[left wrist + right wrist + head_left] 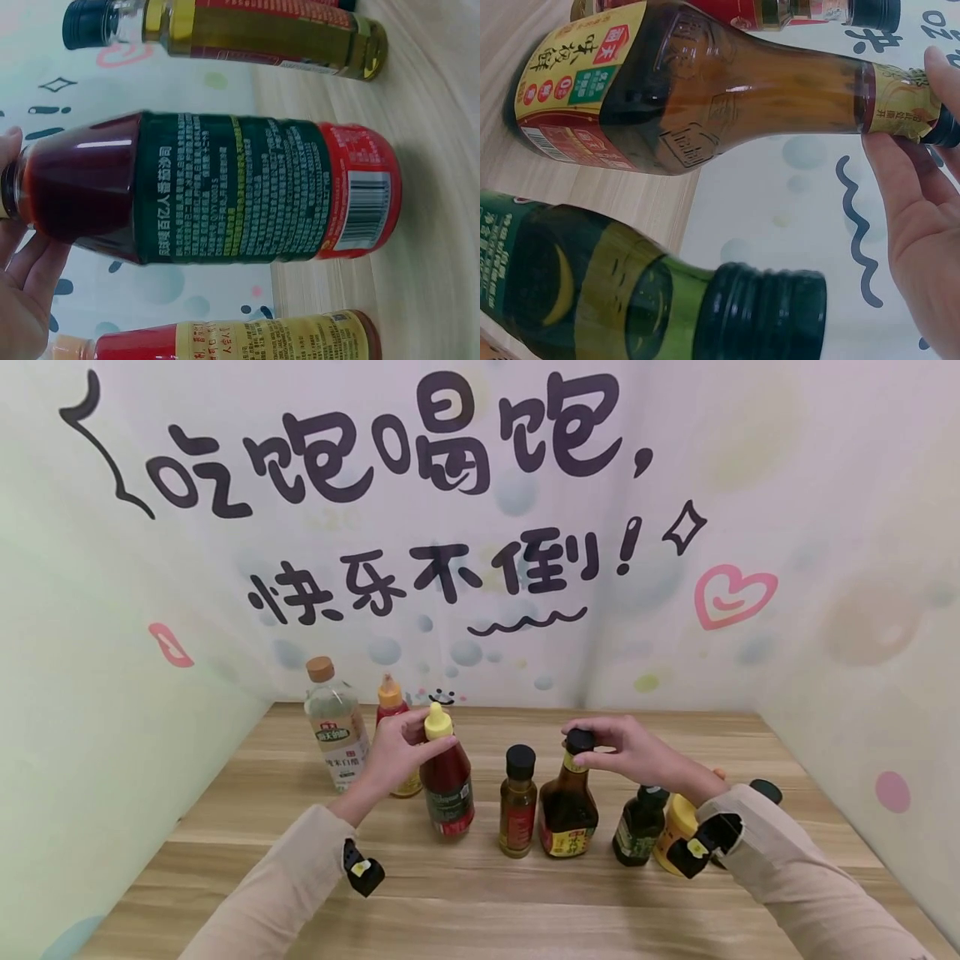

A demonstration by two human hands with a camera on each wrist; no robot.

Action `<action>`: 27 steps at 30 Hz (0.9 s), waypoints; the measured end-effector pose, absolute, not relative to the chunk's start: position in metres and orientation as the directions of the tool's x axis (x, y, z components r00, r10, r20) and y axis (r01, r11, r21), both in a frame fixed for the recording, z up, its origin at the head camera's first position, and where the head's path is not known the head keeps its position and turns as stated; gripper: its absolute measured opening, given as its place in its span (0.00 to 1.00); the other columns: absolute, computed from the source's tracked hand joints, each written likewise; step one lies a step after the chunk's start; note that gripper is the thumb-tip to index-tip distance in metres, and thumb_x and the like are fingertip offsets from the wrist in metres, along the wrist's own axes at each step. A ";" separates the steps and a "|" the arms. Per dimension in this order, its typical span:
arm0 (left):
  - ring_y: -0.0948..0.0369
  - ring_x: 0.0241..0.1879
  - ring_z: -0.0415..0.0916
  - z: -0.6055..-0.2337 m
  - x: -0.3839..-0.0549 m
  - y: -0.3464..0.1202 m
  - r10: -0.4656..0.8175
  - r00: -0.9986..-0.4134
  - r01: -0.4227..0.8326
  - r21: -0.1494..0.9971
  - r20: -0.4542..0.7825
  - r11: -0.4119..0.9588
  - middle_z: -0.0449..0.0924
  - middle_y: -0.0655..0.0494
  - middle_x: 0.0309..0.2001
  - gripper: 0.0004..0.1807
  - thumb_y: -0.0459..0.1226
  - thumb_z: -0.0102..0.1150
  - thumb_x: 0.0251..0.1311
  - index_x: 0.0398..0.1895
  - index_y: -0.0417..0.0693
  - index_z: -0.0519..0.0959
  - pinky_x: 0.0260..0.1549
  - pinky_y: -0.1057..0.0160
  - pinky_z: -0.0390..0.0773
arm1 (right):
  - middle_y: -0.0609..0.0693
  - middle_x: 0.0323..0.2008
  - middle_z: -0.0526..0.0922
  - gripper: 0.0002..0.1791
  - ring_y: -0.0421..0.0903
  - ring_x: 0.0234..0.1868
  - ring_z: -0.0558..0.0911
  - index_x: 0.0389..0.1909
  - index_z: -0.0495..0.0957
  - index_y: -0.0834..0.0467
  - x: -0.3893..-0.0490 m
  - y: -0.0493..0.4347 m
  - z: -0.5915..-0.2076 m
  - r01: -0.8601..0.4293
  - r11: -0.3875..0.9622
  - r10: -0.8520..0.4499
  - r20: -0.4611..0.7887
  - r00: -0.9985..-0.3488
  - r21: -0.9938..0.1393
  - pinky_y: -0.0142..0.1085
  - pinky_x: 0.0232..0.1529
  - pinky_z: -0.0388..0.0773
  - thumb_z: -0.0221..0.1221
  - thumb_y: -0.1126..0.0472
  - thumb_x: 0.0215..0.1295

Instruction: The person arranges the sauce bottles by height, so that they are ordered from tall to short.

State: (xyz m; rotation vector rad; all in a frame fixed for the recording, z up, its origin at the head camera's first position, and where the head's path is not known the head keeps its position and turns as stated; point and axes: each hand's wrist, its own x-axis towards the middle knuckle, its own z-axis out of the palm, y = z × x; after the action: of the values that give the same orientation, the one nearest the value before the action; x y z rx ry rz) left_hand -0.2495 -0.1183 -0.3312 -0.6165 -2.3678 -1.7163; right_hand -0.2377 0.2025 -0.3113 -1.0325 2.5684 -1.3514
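Observation:
My left hand grips the neck of a ketchup bottle, just under its yellow nozzle cap. The left wrist view shows that bottle's dark green label and a red band with a barcode. With thumb and fingers, my right hand holds a brown soy sauce bottle by its neck, below the black cap. Its yellow and red label faces the right wrist camera. Between the two held bottles stands a slim oil bottle with a black cap. Both held bottles are upright.
Behind my left hand are a clear white vinegar bottle and an orange-capped red sauce bottle. A small green bottle and a yellow container stand under my right forearm. A printed cloth backs the wooden table.

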 end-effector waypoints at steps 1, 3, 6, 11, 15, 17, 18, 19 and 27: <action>0.56 0.38 0.78 -0.330 -0.251 -0.118 0.230 -0.907 0.407 0.876 0.354 0.258 0.79 0.45 0.41 0.23 0.38 0.64 0.48 0.49 0.39 0.75 0.35 0.60 0.77 | 0.59 0.49 0.74 0.23 0.48 0.46 0.77 0.53 0.70 0.64 -0.238 0.203 -0.311 -0.531 0.390 -0.585 0.243 -0.774 -0.752 0.34 0.44 0.73 0.59 0.62 0.56; 0.56 0.39 0.78 -0.328 -0.253 -0.117 0.208 -0.914 0.394 0.879 0.347 0.268 0.79 0.45 0.41 0.24 0.38 0.64 0.48 0.50 0.39 0.74 0.35 0.60 0.77 | 0.59 0.49 0.74 0.23 0.48 0.46 0.77 0.53 0.70 0.64 -0.238 0.203 -0.312 -0.532 0.391 -0.587 0.242 -0.773 -0.751 0.35 0.44 0.73 0.59 0.62 0.56; 0.56 0.40 0.78 -0.326 -0.256 -0.116 0.177 -0.926 0.372 0.884 0.333 0.285 0.79 0.45 0.42 0.25 0.38 0.65 0.48 0.50 0.39 0.73 0.36 0.60 0.77 | 0.60 0.49 0.74 0.23 0.48 0.46 0.77 0.53 0.70 0.64 -0.239 0.204 -0.313 -0.533 0.391 -0.590 0.240 -0.771 -0.751 0.38 0.44 0.74 0.59 0.61 0.56; 0.57 0.42 0.77 -0.324 -0.264 -0.113 0.161 -0.929 0.368 0.875 0.333 0.315 0.78 0.46 0.44 0.25 0.39 0.65 0.48 0.50 0.40 0.74 0.38 0.60 0.76 | 0.60 0.48 0.74 0.23 0.47 0.45 0.77 0.53 0.70 0.65 -0.238 0.204 -0.313 -0.534 0.386 -0.594 0.241 -0.768 -0.752 0.37 0.43 0.74 0.59 0.62 0.56; 0.57 0.42 0.77 -0.322 -0.267 -0.110 0.172 -0.922 0.385 0.866 0.346 0.320 0.78 0.46 0.45 0.24 0.38 0.64 0.49 0.50 0.39 0.74 0.38 0.59 0.76 | 0.59 0.48 0.74 0.23 0.46 0.44 0.77 0.53 0.70 0.65 -0.238 0.204 -0.314 -0.538 0.383 -0.595 0.245 -0.766 -0.751 0.34 0.43 0.74 0.59 0.62 0.56; 0.56 0.43 0.76 -0.324 -0.268 -0.109 0.166 -0.920 0.390 0.865 0.354 0.316 0.77 0.45 0.45 0.24 0.38 0.64 0.49 0.51 0.39 0.73 0.39 0.59 0.76 | 0.59 0.48 0.74 0.23 0.46 0.44 0.77 0.53 0.70 0.65 -0.238 0.204 -0.314 -0.537 0.384 -0.595 0.243 -0.766 -0.751 0.34 0.43 0.74 0.59 0.62 0.56; 0.56 0.44 0.76 -0.324 -0.269 -0.108 0.161 -0.922 0.386 0.867 0.351 0.315 0.77 0.45 0.46 0.25 0.37 0.64 0.49 0.51 0.38 0.73 0.40 0.59 0.75 | 0.59 0.48 0.74 0.23 0.46 0.44 0.77 0.53 0.70 0.65 -0.238 0.204 -0.314 -0.537 0.383 -0.597 0.242 -0.765 -0.752 0.34 0.43 0.74 0.59 0.62 0.56; 0.55 0.44 0.76 -0.324 -0.270 -0.108 0.155 -0.923 0.384 0.866 0.352 0.319 0.77 0.45 0.46 0.25 0.37 0.63 0.49 0.51 0.38 0.73 0.40 0.59 0.75 | 0.59 0.48 0.74 0.23 0.46 0.44 0.77 0.53 0.70 0.65 -0.238 0.204 -0.314 -0.536 0.382 -0.598 0.241 -0.765 -0.753 0.34 0.42 0.74 0.59 0.62 0.57; 0.53 0.46 0.74 -0.335 -0.282 -0.104 0.127 -0.901 0.430 0.819 0.414 0.380 0.76 0.44 0.47 0.25 0.37 0.63 0.49 0.51 0.36 0.72 0.41 0.58 0.75 | 0.59 0.47 0.75 0.22 0.46 0.43 0.78 0.52 0.70 0.65 -0.238 0.203 -0.313 -0.542 0.375 -0.592 0.256 -0.764 -0.752 0.33 0.41 0.74 0.59 0.63 0.56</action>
State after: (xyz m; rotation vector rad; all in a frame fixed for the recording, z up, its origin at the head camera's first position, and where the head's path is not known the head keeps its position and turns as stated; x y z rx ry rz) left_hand -0.2823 -0.1040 -0.3350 -0.4911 -2.3606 -1.5295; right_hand -0.2382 0.2030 -0.3126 -1.0560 2.5575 -1.3653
